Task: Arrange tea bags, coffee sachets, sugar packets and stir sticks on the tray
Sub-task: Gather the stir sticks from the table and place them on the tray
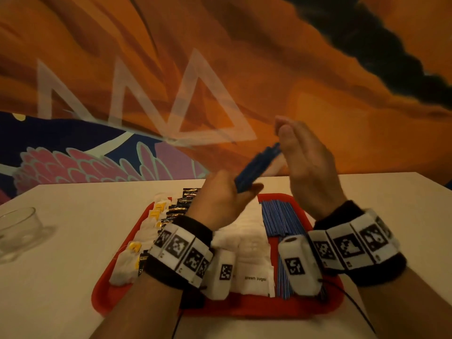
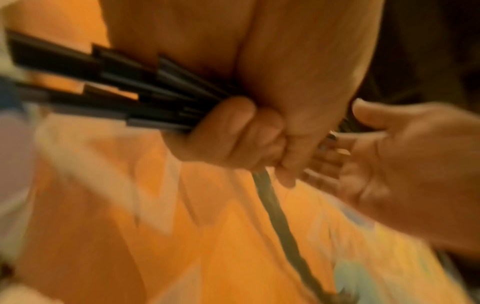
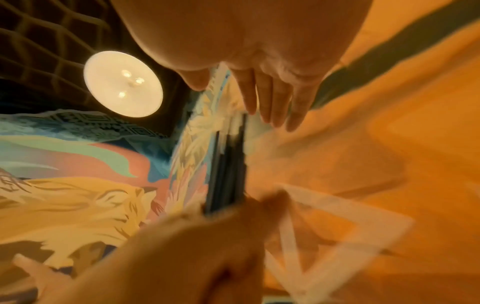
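A red tray [image 1: 244, 311] lies on the table in front of me. On it, from left to right, are white tea bags [image 1: 146, 231], dark coffee sachets [image 1: 181, 206], white sugar packets [image 1: 252, 253] and a row of blue stir sticks [image 1: 281, 216]. Above the tray my left hand [image 1: 242, 192] grips a bundle of blue stir sticks [image 1: 256, 167], tilted up to the right. My right hand [image 1: 288, 133] is held flat with straight fingers, its palm against the bundle's upper end. In the left wrist view, curled fingers [image 2: 233, 131] wrap the bundle [image 2: 116, 92]. The right wrist view shows straight fingers [image 3: 272, 98] over the sticks [image 3: 228, 164].
A clear glass bowl [image 1: 17, 228] stands on the white table [image 1: 73, 241] at the far left. A painted orange wall [image 1: 244, 57] rises right behind the table's far edge. Bare tabletop lies on both sides of the tray.
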Demonstrator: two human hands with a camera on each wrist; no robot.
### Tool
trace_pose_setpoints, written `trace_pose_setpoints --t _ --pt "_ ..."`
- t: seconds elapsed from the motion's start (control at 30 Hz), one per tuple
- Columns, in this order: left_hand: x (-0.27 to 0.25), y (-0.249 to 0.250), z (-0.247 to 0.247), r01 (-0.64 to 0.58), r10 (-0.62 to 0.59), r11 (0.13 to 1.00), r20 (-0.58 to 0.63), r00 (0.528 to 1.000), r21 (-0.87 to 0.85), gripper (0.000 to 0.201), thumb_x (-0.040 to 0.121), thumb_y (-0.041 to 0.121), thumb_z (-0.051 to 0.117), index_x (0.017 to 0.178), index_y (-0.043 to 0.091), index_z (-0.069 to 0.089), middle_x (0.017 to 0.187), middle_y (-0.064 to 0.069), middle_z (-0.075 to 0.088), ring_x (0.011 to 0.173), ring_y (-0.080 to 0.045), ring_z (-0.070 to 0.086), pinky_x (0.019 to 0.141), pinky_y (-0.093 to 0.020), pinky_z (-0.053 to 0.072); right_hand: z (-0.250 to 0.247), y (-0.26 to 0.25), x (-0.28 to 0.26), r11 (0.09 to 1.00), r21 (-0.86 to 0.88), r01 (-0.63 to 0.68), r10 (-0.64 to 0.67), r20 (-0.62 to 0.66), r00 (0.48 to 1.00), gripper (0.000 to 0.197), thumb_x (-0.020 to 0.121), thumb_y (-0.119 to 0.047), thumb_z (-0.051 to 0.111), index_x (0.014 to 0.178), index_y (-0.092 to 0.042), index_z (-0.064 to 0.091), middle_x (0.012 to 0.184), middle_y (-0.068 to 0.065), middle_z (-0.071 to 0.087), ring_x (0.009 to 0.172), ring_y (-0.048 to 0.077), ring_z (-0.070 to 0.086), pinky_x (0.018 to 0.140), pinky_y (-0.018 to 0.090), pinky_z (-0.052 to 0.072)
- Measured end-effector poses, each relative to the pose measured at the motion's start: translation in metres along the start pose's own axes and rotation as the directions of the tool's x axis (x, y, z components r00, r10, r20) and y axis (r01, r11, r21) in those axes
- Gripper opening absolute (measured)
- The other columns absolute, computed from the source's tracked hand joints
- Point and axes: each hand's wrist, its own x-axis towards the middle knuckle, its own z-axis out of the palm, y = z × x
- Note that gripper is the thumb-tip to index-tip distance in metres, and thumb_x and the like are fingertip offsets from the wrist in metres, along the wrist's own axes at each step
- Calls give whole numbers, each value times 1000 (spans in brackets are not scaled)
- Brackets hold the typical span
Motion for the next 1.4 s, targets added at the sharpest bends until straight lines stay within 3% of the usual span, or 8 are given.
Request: trace_pose_setpoints --t 0.13,0.2,0.4,0.6,0.83,1.03,1.2,1.4 --pt "-6 9 -3 -167 131 895 116 985 413 28 93 33 66 68 25 55 57 10 48 48 -7 41 47 -19 27 4 0 -7 984 -175 -28 73 259 963 58 95 -56 28 98 -12 67 96 10 69 90 26 63 82 50 51" --pt "-6 11 -9 -166 127 863 114 985 477 8 92 28 65 88 21 65 74 2 61 61 -14 51 57 -25 40 9 0 -12 953 -291 81 41 389 920 54 100 -50 33 82 -12 67 76 8 67 73 22 61 70 47 49" --pt "-5 13 -14 -82 -33 752 162 986 655 27 90 22 60 67 18 46 70 -2 47 62 -21 51 60 -34 46 6 -10 -20 715 -634 295 207 595 777 10 81 -32 57 76 -30 48 76 -8 55 77 19 56 64 37 50" --pt "-6 29 -12 -88 -87 770 240 967 632 27 89 21 61 97 21 36 80 5 40 73 -20 51 62 -32 44 18 -11 -29 588 -742 320 193 513 836 21 88 -35 60 108 -32 53 103 -8 62 97 20 59 71 32 45" --pt "-14 23 1 -156 78 749 147 986 643 41 87 21 63 100 26 25 76 5 37 66 -20 43 57 -34 37 24 3 -30 506 -832 229 278 409 869 15 94 -29 48 80 -27 50 70 -6 41 71 22 49 62 30 33" --pt "-10 16 -29 -373 369 906 59 928 202 33 76 39 82 106 30 72 92 14 74 79 0 65 73 -25 56 -3 10 -13 520 -850 87 276 264 924 14 91 -32 53 85 -22 60 68 -4 35 75 26 50 61 31 33" --pt "-13 12 -18 -206 196 881 -68 978 -427 27 73 23 76 100 15 76 92 0 78 82 -20 75 74 -32 62 -11 2 -8 484 -873 63 263 214 941 24 92 -41 54 97 -22 68 69 -2 37 76 29 54 59 30 33" --pt "-10 10 -12 -173 135 808 -109 985 -563 21 70 21 74 89 12 77 87 -6 77 82 -22 74 71 -25 59 -9 -6 -9 551 -817 172 168 310 936 34 87 -58 60 94 -25 67 77 -2 53 71 21 50 60 30 37"
